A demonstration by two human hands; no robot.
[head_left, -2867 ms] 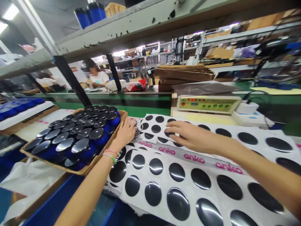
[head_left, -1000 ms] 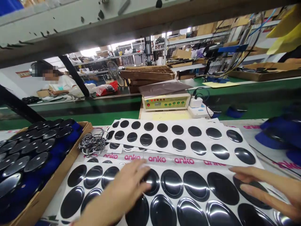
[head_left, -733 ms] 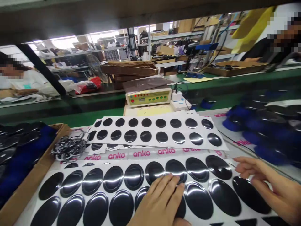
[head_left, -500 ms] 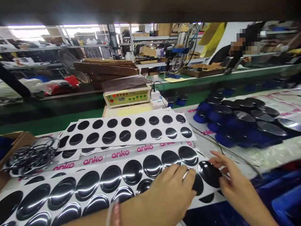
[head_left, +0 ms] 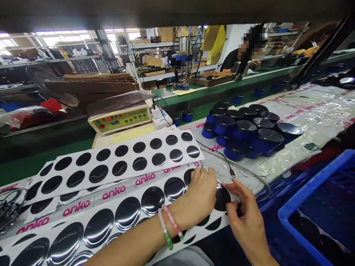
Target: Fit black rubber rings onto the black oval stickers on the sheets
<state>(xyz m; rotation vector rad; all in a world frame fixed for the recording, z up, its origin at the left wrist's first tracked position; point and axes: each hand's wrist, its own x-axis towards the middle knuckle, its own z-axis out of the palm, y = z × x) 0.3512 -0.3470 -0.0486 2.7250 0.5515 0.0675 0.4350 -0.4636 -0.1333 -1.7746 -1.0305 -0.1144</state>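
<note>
A white sheet (head_left: 155,221) with rows of glossy black round stickers lies in front of me. At its right end, my right hand (head_left: 246,216) has thumb and fingers closed around the edge of a black round sticker (head_left: 222,197). Just left of that sticker, my left hand (head_left: 201,192) rests over the sheet with its fingers curled in. Its fingertips are hidden, so I cannot tell what they grip. Bead bracelets (head_left: 169,223) circle my left wrist. Behind lies a stack of smaller sticker sheets (head_left: 130,162).
Dark blue cups with black tops (head_left: 246,127) cluster at the right, beside a cable (head_left: 230,168). A blue crate (head_left: 313,199) stands at lower right. Thin black rings (head_left: 11,207) are piled at left. A control box (head_left: 119,120) sits behind; a person (head_left: 235,59) is across the green bench.
My view has swung right, bringing the blue crate further into sight. My left hand's fingers have curled in more. My right hand stays at the sticker's edge.
</note>
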